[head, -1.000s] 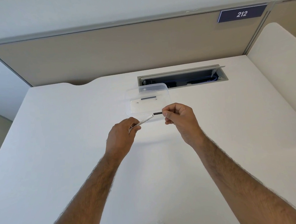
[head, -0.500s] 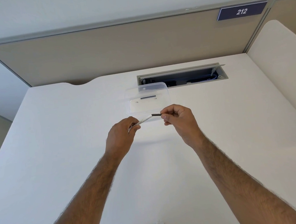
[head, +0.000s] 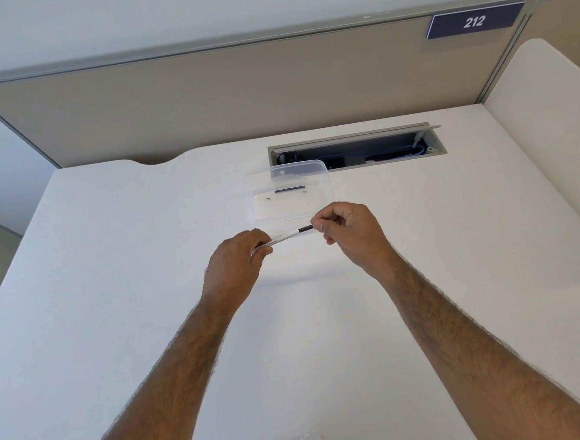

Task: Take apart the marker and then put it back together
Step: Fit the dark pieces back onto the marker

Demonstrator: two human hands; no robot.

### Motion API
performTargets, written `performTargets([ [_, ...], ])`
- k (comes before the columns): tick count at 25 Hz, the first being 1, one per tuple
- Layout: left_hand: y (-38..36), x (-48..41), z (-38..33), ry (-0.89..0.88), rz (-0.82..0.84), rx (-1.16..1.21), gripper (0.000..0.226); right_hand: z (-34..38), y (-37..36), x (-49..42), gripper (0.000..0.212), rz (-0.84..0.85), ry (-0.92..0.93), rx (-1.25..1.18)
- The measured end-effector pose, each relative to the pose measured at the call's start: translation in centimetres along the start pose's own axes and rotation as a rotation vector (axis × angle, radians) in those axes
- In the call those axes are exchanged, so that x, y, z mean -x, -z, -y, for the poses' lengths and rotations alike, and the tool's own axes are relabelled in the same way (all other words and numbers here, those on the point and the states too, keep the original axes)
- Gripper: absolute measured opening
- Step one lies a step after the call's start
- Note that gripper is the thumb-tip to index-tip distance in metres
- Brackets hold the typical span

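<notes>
I hold a slim white marker (head: 284, 237) level above the white desk, between both hands. My left hand (head: 238, 261) grips the white barrel at its left end. My right hand (head: 349, 231) pinches the black end piece (head: 305, 229) at the marker's right end with thumb and forefinger. The black piece sits against the barrel; I cannot tell whether it is fully seated. Just behind the marker stands a clear plastic container (head: 288, 192) with a short dark part (head: 289, 189) and two tiny bits lying inside.
The white desk (head: 114, 283) spreads wide around my hands. An open cable tray slot (head: 355, 148) is cut into the desk behind the container. A beige partition (head: 238, 93) with a blue "212" sign (head: 474, 21) closes the back.
Both hands stay almost in place. The right hand's fingers have shifted slightly on the black end piece, and the marker keeps its tilt.
</notes>
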State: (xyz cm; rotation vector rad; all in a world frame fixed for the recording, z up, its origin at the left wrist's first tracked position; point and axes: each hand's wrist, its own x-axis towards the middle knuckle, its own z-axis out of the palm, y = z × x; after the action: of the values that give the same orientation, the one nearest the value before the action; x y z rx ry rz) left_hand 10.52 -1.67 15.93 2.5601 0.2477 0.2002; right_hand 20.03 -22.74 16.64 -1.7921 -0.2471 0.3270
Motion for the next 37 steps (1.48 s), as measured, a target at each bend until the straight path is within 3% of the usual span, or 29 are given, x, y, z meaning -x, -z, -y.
performTargets([
  [8, 0.2, -0.3, -0.5, -0.039, -0.009, -0.008, 0.002, 0.9, -0.6, 0.2, 0.016, 0.081, -0.012, -0.058],
  [14, 0.3, -0.4, -1.0, -0.022, -0.002, 0.014, 0.001, 0.7, -0.7, 0.2, 0.020, 0.050, -0.015, -0.079],
  [21, 0.0, -1.0, -0.9, -0.051, 0.138, 0.109, 0.015, 0.5, -0.4, 0.2, 0.020, 0.044, -0.004, -0.022],
  [29, 0.8, -1.0, -1.9, 0.037, 0.107, 0.031, 0.009, 0.2, -0.5, 0.3, 0.019, 0.064, 0.027, 0.025],
  [32, 0.8, -1.0, -1.6, 0.023, 0.150, 0.129, 0.006, 0.1, -0.6, 0.3, 0.020, 0.054, 0.035, 0.046],
  [37, 0.6, -1.2, -1.8, -0.048, 0.208, 0.126, 0.019, 0.0, -0.7, 0.3, 0.018, 0.042, 0.035, 0.067],
])
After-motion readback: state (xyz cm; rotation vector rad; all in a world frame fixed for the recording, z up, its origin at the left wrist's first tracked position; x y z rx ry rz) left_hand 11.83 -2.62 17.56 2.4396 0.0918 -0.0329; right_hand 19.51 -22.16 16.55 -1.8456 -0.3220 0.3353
